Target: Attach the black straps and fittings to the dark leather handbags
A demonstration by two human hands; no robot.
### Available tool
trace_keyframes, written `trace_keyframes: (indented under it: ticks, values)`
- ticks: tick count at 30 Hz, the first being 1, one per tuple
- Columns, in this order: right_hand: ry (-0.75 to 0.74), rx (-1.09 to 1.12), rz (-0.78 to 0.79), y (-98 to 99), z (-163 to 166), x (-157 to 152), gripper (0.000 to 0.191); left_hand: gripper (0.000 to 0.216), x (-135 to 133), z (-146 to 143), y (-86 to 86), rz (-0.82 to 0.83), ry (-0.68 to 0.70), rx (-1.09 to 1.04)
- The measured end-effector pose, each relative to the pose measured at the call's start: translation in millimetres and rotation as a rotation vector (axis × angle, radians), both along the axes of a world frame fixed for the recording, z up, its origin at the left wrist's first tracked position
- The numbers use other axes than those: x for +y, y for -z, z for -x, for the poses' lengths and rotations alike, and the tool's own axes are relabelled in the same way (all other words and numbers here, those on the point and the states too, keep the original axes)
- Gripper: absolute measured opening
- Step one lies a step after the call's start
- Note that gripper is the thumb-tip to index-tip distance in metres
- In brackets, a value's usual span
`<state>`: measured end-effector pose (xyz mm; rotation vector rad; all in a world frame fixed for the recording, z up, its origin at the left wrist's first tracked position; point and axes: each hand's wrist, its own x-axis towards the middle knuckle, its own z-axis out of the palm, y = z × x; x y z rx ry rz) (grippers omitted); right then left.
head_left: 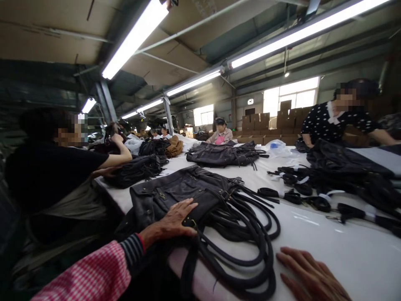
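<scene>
A stack of black handbags (pixel 175 188) with brass-coloured buckles and rivets lies at the near edge of the white table. My left hand (pixel 171 221) rests open on the top bag, its fingers stretched across the front. Long looped handles (pixel 266 246) spread from the bags to the right over the tabletop. Just right of those loops, my right hand (pixel 308 274) lies open, palm down on the table, fingers extended and holding nothing.
Rolled black straps (pixel 288 194) with white wraps lie at the right. More black bags (pixel 222 154) sit across the white table (pixel 351 251). One co-worker (pixel 62 159) handles bags at left, another (pixel 338 113) at right. Cardboard boxes (pixel 257 123) stand behind.
</scene>
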<state>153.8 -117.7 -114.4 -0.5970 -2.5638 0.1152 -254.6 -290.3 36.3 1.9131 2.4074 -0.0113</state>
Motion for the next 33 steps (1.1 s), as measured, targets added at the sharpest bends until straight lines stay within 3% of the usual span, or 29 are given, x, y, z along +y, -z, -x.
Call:
trace_keyframes:
  ticks: [3, 6, 9, 12, 15, 17, 19, 23, 28, 31, 33]
  values:
    - [0.039, 0.035, -0.042, -2.1, 2.2, -3.2, 0.04, 0.098, -25.3, 4.6, -8.3, 0.027, 0.113, -0.022]
    - [0.079, 0.068, -0.088, 8.0, 4.7, -0.9, 0.036, 0.076, -33.2, 1.2, -7.2, -0.047, 0.089, 0.047]
    - [0.096, 0.08, -0.081, 13.3, 5.7, 0.7, 0.034, 0.06, -22.7, -6.3, 1.1, -0.083, 0.077, 0.194]
    - [0.089, 0.1, -0.064, 6.4, 5.6, -1.5, 0.034, 0.059, -8.1, -10.2, 9.7, -0.09, 0.134, 0.35]
    - [0.073, 0.103, -0.068, -4.4, 6.5, -7.1, 0.032, 0.037, 4.3, -7.8, 8.0, -0.141, 0.162, 0.331]
    - [0.091, 0.097, -0.063, -8.9, 7.9, -11.0, 0.033, 0.027, 13.1, -4.4, -3.0, -0.249, 0.115, 0.185]
    - [0.114, 0.079, -0.037, -10.2, 9.0, -13.7, 0.033, 0.034, 24.2, -1.7, -22.4, -0.365, 0.04, 0.045]
    - [0.124, 0.042, 0.039, -8.3, 8.6, -14.2, 0.031, 0.04, 55.4, -7.2, -77.4, -0.516, -0.004, -0.063]
    - [0.104, 0.04, 0.102, -16.8, 9.5, -17.0, 0.029, 0.037, 93.9, -57.5, -144.8, -0.735, 0.027, -0.3]
    - [0.12, 0.045, 0.148, -28.3, 13.1, -23.0, 0.026, 0.033, 100.4, -111.8, -157.2, -0.744, 0.165, -0.596]
    - [0.167, 0.086, 0.177, -33.7, 15.2, -24.6, 0.03, 0.03, 98.2, -147.3, -146.6, -0.571, 0.294, -0.761]
